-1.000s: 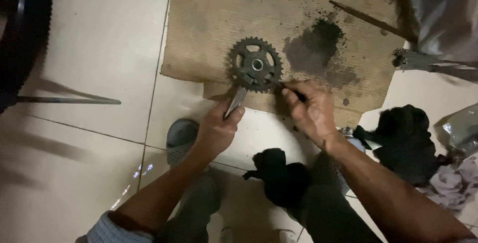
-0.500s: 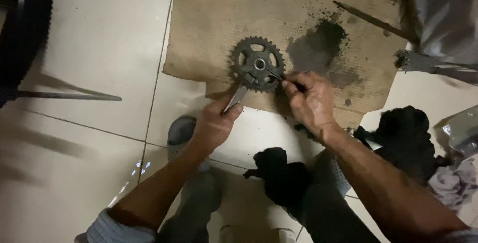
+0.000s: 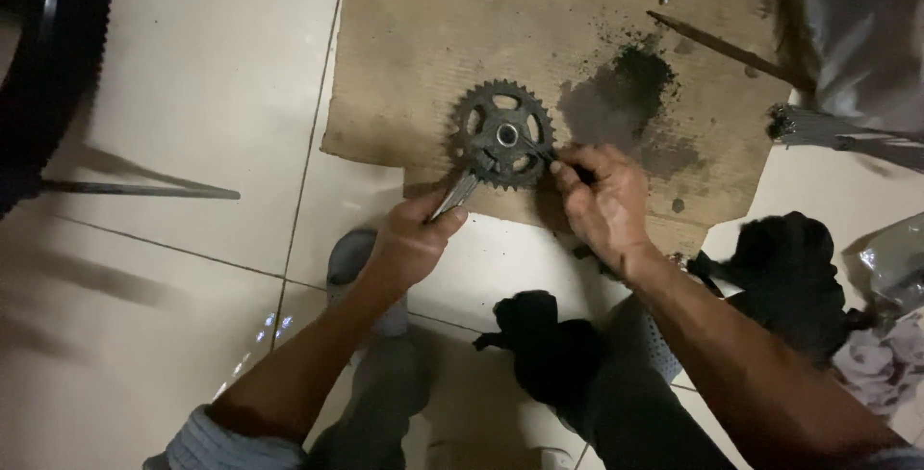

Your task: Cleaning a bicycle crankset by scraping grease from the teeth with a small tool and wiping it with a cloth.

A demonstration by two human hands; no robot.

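A dark toothed chainring with its crank arm [image 3: 500, 135] lies on a sheet of brown cardboard [image 3: 414, 56] on the tiled floor. My left hand [image 3: 412, 241] grips the silver crank arm at the chainring's lower left. My right hand [image 3: 604, 201] pinches a thin dark tool, its tip pressed against the chainring near the centre hole. Both hands are grimy.
A black greasy stain [image 3: 616, 100] marks the cardboard right of the chainring. A bicycle tyre [image 3: 53, 66] stands at the left edge. Black rags [image 3: 784, 273] lie at right and between my legs [image 3: 539, 340]. A bundle of spokes [image 3: 837, 128] lies at right.
The tool tip in my right hand has shifted along the chainring toward its centre. My left hand keeps its hold on the crank arm.
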